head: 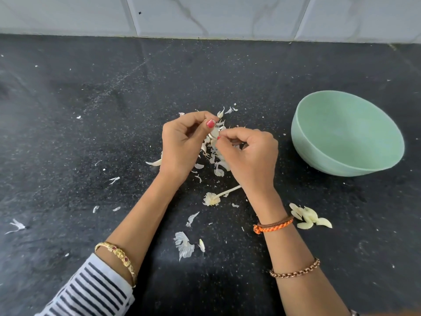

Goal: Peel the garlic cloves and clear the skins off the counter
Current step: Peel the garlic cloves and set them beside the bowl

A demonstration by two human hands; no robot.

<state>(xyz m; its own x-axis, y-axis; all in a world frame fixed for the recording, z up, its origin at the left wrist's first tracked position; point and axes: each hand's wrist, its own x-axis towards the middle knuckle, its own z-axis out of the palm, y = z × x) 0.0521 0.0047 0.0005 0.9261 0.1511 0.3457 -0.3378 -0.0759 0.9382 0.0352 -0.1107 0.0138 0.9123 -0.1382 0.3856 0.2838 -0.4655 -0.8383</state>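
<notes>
Black speckled stone counter [91, 110] meets pale marble-look wall tiles [216, 14]; both hands, left hand [182, 144] and right hand [250, 156], pinch one small half-skinned white garlic clove [214, 133].

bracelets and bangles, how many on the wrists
3: gold bangle on the left forearm; orange-and-brown braided band and copper chain bracelet on the right. More may sit under the sleeve.
</notes>
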